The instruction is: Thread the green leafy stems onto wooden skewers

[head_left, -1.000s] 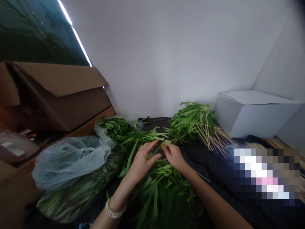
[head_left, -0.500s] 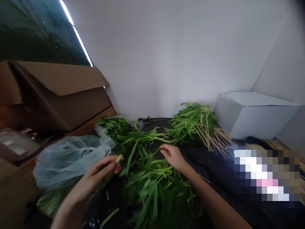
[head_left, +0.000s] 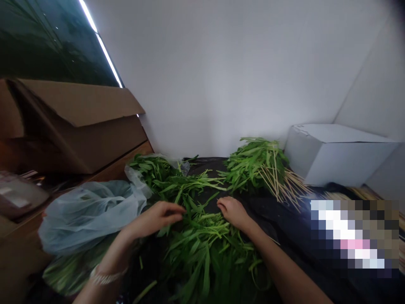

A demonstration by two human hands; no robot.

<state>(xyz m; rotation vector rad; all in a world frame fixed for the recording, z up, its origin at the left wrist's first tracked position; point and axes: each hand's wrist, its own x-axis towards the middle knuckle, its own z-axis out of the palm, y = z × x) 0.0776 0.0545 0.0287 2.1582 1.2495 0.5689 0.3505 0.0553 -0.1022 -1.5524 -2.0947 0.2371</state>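
My right hand (head_left: 233, 212) is closed in a pinch at the right edge of a heap of long-leaved greens (head_left: 202, 253) that look like water spinach. A thin green stem with a narrow leaf (head_left: 211, 198) runs to its fingertips. Across from it, my left hand (head_left: 166, 216) reaches to the heap's left edge, thumb and fingers a little apart, the tips against leaves; I see nothing held in it. Behind the hands lie more loose greens (head_left: 202, 182). A bundle of greens on thin sticks (head_left: 259, 164) rests at the back right.
A translucent plastic bag (head_left: 95, 211) and another bag of greens (head_left: 74, 270) lie on the left, below a cardboard box (head_left: 104, 139). At right stands a white box (head_left: 344, 156). Cut stem pieces (head_left: 145, 291) lie on the dark cover in front. A pixelated patch hides the far right.
My left hand has moved right to the heap, and the short pale stem piece it held no longer shows. My right hand has shifted slightly right and down, still pinched.
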